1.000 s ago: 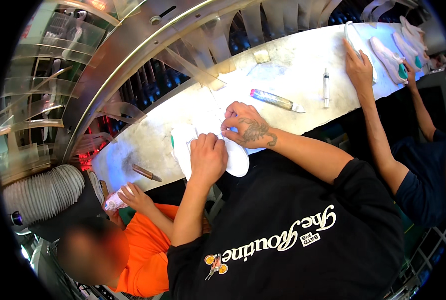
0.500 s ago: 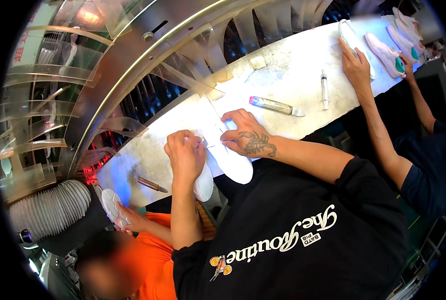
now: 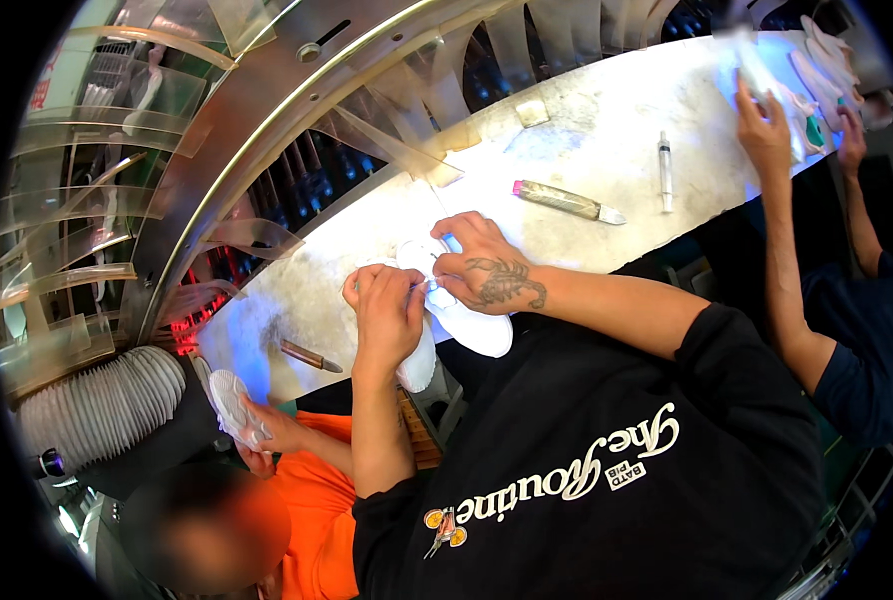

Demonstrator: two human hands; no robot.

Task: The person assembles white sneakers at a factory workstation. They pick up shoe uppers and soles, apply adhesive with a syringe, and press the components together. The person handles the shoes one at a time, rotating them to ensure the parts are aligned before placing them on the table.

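A white shoe (image 3: 474,326) lies on the pale worktable with its toe toward me. Over its opening my left hand (image 3: 385,315) and my right hand (image 3: 479,262) meet, fingers bent and pinched together. A thin white strand (image 3: 430,286) seems to run between the fingertips; its ends are hidden by the fingers. Beside that shoe, partly under my left wrist, lies a second white shoe (image 3: 418,365). The right forefinger arches over the shoe's upper.
On the worktable (image 3: 367,220) lie a pink-ended tube-like tool (image 3: 567,201), a syringe-like tube (image 3: 666,172) and a brown-handled tool (image 3: 311,355). A co-worker on the left holds a white shoe (image 3: 235,408); another on the right handles shoes (image 3: 819,85). Clear strip curtains (image 3: 387,150) hang behind.
My hands have drawn closer together over the shoe, and the strand between them shows less. The right co-worker's hand has moved farther right with a shoe. The view has shifted slightly.
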